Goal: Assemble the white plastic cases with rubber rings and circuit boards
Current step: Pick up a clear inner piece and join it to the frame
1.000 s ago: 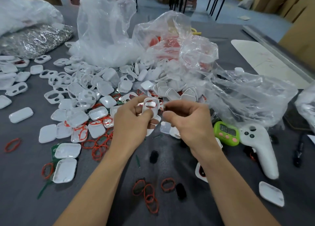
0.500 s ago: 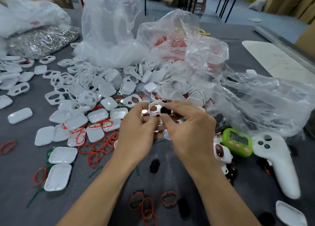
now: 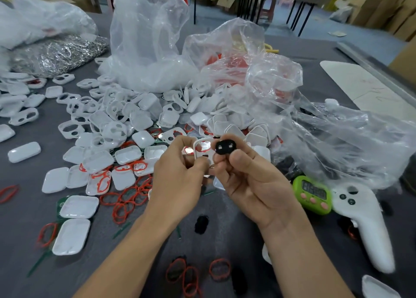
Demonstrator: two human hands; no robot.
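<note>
Pinched between the thumb and fingertips of the right hand (image 3: pixel 254 189) is a small black oval pad (image 3: pixel 225 147) with two tiny white lock marks on its face, held up just beside the white case frame (image 3: pixel 202 150). The left hand (image 3: pixel 180 180) grips that frame by its lower left edge, fingers curled round it, so the frame stands upright with its two window openings facing the camera. Pad and frame are very close; whether they touch cannot be told. Both hands hover above the grey table (image 3: pixel 22 264), in front of a wide heap of white case halves (image 3: pixel 126 122) that spreads to the left and back. Loose red rubber rings (image 3: pixel 128 198) lie tangled at the near edge of the heap, and a few more red rings (image 3: pixel 191 273) lie near the forearms. Two shallow white shells (image 3: pixel 72 237) sit open side up at the near left. Behind the heap stand crumpled clear plastic bags (image 3: pixel 148 50), one showing red contents, and a bag of shiny metal rings (image 3: pixel 60 54) lies at the far left. To the right of the hands sit a green timer (image 3: pixel 314 194) and, just beside it, a white handheld controller (image 3: pixel 364 225)
</note>
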